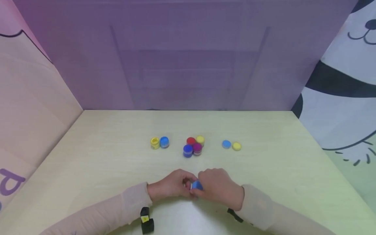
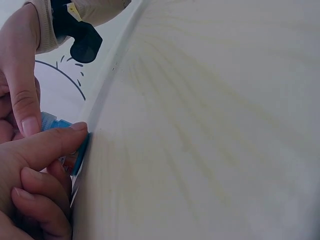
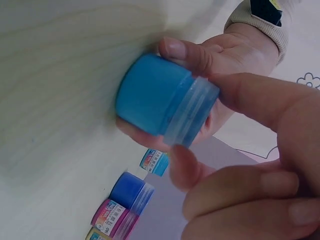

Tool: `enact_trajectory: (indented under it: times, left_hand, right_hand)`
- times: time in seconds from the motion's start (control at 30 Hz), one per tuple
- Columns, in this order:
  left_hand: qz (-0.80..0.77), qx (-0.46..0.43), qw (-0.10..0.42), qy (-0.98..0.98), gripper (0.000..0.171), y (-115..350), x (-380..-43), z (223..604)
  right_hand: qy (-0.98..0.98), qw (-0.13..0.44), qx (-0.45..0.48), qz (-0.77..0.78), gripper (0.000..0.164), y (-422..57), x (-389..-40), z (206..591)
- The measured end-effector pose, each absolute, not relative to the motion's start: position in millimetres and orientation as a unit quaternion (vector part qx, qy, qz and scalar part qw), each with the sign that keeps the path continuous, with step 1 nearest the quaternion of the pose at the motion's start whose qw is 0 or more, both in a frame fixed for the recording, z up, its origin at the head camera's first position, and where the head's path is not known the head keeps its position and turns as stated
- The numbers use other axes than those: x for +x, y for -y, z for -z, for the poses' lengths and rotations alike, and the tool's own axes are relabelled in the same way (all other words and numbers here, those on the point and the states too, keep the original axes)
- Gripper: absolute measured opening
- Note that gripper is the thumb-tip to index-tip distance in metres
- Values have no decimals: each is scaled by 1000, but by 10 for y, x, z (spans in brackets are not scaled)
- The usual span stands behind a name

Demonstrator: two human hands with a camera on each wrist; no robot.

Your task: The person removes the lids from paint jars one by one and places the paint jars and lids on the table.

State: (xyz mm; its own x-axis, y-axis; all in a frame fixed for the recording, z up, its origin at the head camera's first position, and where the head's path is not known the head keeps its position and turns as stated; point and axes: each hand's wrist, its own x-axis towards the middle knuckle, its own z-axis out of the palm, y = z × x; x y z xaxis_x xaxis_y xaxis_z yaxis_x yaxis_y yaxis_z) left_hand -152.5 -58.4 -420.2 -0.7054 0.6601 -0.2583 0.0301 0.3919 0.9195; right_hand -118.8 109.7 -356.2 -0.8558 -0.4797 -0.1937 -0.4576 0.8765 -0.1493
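Note:
A small light blue jar (image 3: 152, 95) is held between both hands in front of the person. My left hand (image 1: 173, 185) grips its body, thumb along one side, as the left wrist view shows. At the other end, the thumb and forefinger of my right hand (image 1: 220, 186) pinch the translucent lid (image 3: 192, 112), with the remaining fingers curled. The jar lies tilted on its side, close over the table. In the head view, the fingers hide most of it.
Farther back on the table (image 1: 117, 169), a yellow jar (image 1: 155, 143) and a blue jar (image 1: 164, 142) stand on the left. Several jars cluster in the middle, including a red jar (image 1: 191, 141) and a purple jar (image 1: 197, 148). A blue lid (image 1: 226, 144) and a yellow lid (image 1: 236, 146) lie right.

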Motion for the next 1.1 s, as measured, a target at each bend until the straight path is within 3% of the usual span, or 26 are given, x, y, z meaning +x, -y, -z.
enact_trajectory:
  times: [0.43, 0.67, 0.93, 1.1]
  left_hand:
    - [-493, 236, 305, -780, 26, 586, -1532, 4211]
    - [-499, 224, 318, -774, 35, 601, -1518, 4185]
    - [-494, 218, 312, -782, 19, 576, -1495, 4160]
    - [-498, 224, 321, -774, 24, 596, -1510, 4164]
  right_hand:
    - [-951, 136, -276, 37, 33, -1124, -1218, 3542]
    - [-938, 156, -309, 31, 26, -1157, -1220, 3464]
    - [-921, 110, -375, -4, 35, -1289, -1213, 3469]
    - [-913, 106, -393, 21, 31, -1305, -1212, 3491]
